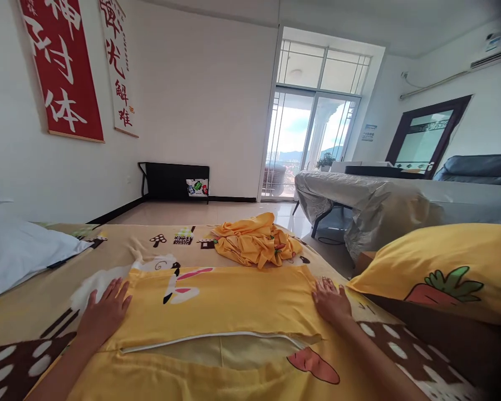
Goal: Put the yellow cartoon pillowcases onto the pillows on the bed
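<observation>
One flat yellow pillowcase (pixel 234 301) lies near on the bed, zip gaping on yellow lining. Two hands press it, left hand (pixel 104 312) at its left edge and right hand (pixel 329 301) at its right, fingers spread flat, gripping nothing. Farther off is one crumpled yellow cloth (pixel 254 242); at right, one stuffed carrot pillow (pixel 438 273).

Yellow pillowcase (pixel 217 306), spread flat.
It lies just in front of the crumpled yellow cloth (pixel 254 242), rabbit print up, with a white-edged opening, perhaps a zip, running along its near side, slightly agape.
</observation>
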Motion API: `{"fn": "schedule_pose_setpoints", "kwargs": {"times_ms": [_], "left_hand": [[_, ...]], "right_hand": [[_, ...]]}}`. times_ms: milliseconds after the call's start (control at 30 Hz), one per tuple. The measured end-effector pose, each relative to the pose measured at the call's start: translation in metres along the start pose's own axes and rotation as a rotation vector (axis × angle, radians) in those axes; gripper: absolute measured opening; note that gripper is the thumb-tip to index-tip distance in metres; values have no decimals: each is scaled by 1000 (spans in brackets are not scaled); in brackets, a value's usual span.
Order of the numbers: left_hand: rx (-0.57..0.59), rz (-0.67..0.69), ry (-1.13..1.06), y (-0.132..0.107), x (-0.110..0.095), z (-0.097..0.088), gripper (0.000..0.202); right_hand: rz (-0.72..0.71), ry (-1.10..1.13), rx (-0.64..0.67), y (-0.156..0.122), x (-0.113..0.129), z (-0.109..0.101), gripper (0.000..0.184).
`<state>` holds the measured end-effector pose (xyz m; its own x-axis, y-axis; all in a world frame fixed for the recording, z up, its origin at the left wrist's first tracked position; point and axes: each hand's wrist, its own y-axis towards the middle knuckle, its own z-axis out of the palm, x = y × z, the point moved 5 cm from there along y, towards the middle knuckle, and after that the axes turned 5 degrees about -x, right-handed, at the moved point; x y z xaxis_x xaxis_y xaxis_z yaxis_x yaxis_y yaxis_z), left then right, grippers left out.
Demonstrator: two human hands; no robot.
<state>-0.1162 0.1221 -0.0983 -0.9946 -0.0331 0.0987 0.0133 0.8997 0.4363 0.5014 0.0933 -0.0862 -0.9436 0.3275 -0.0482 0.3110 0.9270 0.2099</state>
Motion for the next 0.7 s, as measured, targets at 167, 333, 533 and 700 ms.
{"fn": "schedule_pose_setpoints", "kwargs": {"times_ms": [167,333,533,700], "left_hand": [[87,193,-121,-5,-117,-41,54],[314,386,-373,-28,-216,-41,54],[293,291,-236,-37,-116,-6,52],[337,163,-67,-48,-9,7,53]], "right_hand": [[-249,162,-5,-43,117,-22,52],[-542,345,133,-88,215,-11,57],[-325,246,186,-70,115,7,64],[-181,27,96,-57,21,8,60]]}}
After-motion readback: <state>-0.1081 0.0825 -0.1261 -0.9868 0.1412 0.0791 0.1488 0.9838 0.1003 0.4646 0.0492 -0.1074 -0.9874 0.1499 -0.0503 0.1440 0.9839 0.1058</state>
